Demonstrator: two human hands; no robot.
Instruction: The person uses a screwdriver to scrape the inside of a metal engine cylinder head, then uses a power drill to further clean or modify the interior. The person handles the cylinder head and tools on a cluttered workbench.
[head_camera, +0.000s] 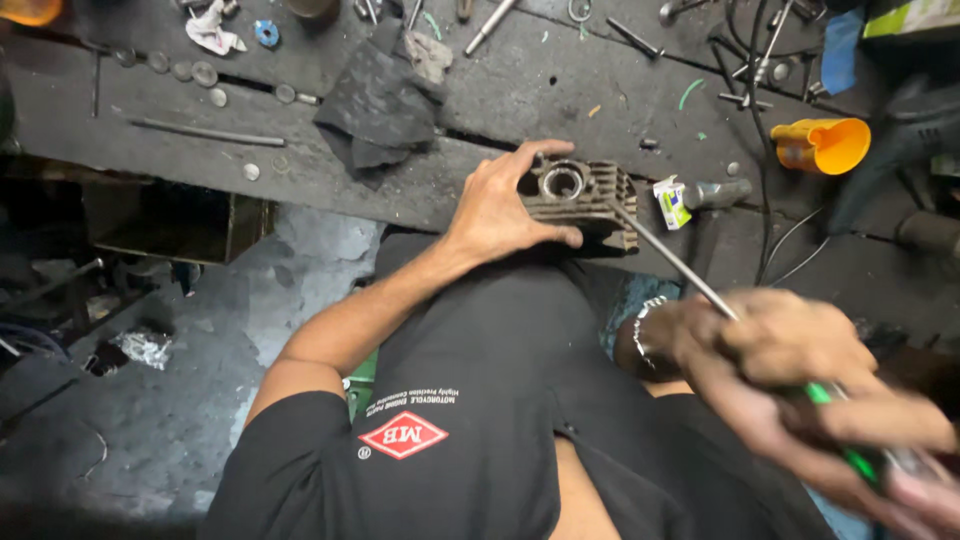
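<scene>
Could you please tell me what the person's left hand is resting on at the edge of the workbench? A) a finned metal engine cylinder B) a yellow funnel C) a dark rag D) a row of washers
A: the left hand grips the finned engine cylinder at the workbench edge, while the right hand holds a green-handled screwdriver.

Dim, flat overhead light; motion blur on the right hand (800, 370).

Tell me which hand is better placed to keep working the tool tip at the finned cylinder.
Right. The right hand already grips the green-handled screwdriver, whose tip reaches the finned cylinder. The left hand is clasped on the cylinder, bracing it at the bench edge.
</scene>
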